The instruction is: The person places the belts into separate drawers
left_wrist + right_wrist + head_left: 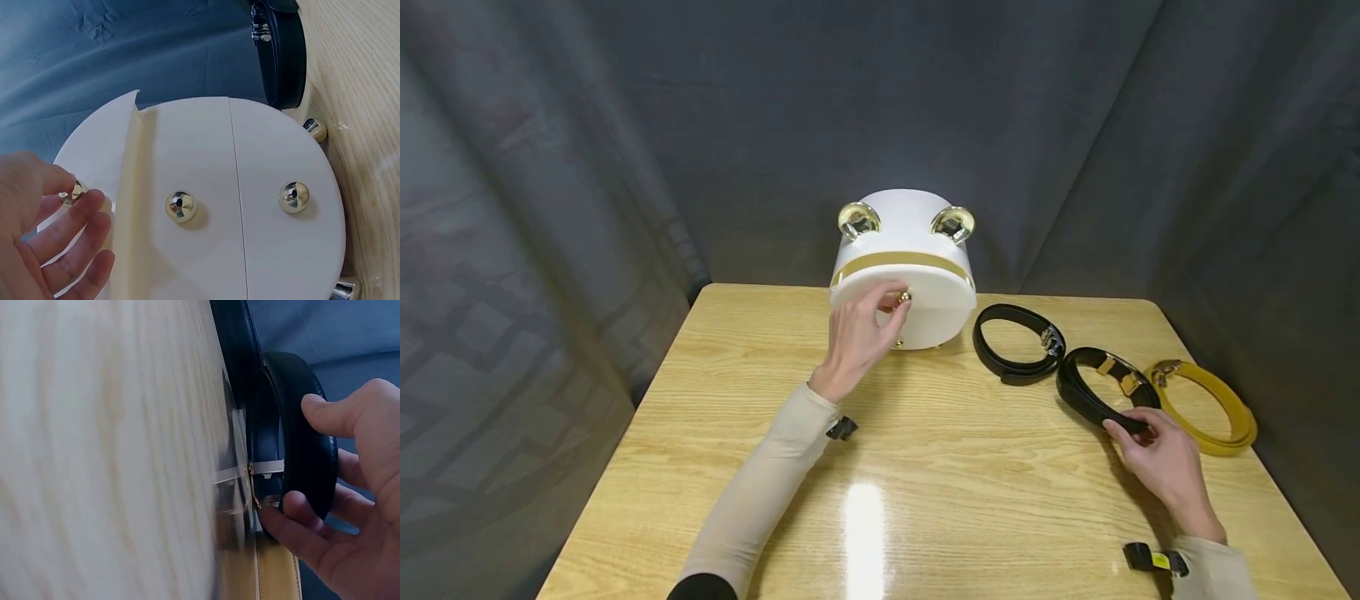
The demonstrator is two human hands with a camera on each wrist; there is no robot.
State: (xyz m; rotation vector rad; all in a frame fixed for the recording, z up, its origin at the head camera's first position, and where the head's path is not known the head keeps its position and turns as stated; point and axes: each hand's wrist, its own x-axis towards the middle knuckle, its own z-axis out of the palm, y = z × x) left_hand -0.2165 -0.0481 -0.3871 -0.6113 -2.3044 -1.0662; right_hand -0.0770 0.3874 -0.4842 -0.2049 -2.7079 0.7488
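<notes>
A white rounded drawer box point(904, 208) with gold trim and round gold knobs stands at the table's back. My left hand point(859, 332) pinches its top gold knob point(75, 192) between thumb and forefinger. In the left wrist view, the top drawer point(129, 187) juts out past the two lower fronts, which sit level with each other. Over on the right, my right hand point(1168, 462) grips the near side of a coiled black belt point(1093, 408) with a gold buckle. Its thumb point(331, 415) presses the outer face, with the fingers curled round the lower edge.
Another coiled black belt point(996, 358) with a silver buckle lies between the box and the held belt. A yellow coiled belt point(1236, 408) is at the far right. Grey curtains point(760, 150) surround the wooden table point(970, 500) at the back and sides.
</notes>
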